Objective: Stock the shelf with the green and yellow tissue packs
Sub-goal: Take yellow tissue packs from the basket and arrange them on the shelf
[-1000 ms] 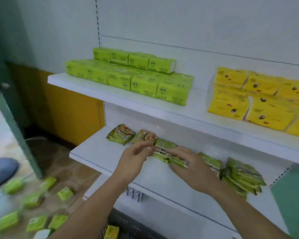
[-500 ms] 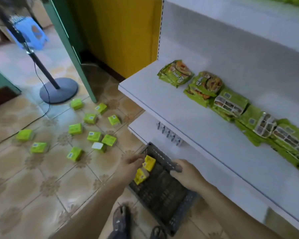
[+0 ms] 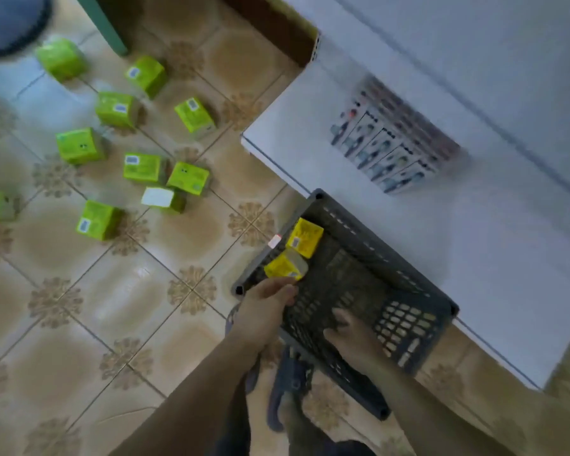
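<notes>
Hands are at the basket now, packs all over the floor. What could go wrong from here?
1. The green tissue packs lie scattered on the tiles right beside the person's feet; one step left could crush one.
2. The left hand only touches the nearer yellow tissue pack at its edge, so a lift might fumble it.
3. The grey basket sits close against the bottom shelf; pulling it could catch there.

A basket (image 3: pixel 359 258) stands on the floor (image 3: pixel 79 324), just before the low shelf (image 3: pixel 474 241). Two packs (image 3: pixel 305 236) lie in its far left corner, one touching the other. More packs (image 3: pixel 135 166) lie scattered on the floor, well left of the basket. A row of boxes (image 3: pixel 392 143) stands on the shelf, behind the basket.
</notes>
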`<state>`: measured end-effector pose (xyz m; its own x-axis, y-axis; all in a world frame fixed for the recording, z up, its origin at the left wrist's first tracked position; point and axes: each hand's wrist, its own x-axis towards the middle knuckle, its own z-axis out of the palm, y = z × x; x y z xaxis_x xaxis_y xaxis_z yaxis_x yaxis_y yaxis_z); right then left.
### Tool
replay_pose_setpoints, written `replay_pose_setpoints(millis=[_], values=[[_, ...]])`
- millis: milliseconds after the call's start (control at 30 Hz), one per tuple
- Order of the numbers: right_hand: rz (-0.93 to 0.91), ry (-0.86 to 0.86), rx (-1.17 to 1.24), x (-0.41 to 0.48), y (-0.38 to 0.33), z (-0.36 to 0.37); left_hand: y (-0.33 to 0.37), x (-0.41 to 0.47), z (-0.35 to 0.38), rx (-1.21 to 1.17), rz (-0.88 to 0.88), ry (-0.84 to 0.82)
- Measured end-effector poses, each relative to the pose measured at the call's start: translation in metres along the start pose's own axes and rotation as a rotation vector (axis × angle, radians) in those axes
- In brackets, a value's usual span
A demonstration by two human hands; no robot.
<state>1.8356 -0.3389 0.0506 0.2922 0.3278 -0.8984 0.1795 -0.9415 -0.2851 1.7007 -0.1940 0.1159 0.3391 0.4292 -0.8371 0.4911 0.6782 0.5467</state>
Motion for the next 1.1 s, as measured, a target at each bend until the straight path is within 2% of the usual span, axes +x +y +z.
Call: replay_pose_setpoints(millis=[133,333,500,600,700,900,1100], values=[[0.036,-0.004,0.082,0.115,0.010,0.046,-0.046,0.085,0.000,-0.018,-0.031,-0.006],[0.062,0.239,0.264,0.266,0.015,0.086,-0.099,0.180,0.000,-0.004,-0.007,-0.023],[0.090,0.278,0.349,0.316,0.023,0.112,-0.121,0.194,-0.008,0.016,0.006,-0.017],[0.073,0.308,0.366,0.300,0.021,0.111,-0.126,0.187,-0.009,0.028,0.004,0.002],[0.045,0.363,0.511,0.259,0.026,0.101,-0.123,0.167,-0.003,0.027,-0.017,0.024],[-0.013,0.468,0.715,0.116,0.030,0.045,-0.079,0.068,0.021,-0.005,-0.044,0.045],[-0.143,0.520,0.921,-0.053,0.012,-0.033,0.003,-0.052,0.051,0.020,0.082,0.002]])
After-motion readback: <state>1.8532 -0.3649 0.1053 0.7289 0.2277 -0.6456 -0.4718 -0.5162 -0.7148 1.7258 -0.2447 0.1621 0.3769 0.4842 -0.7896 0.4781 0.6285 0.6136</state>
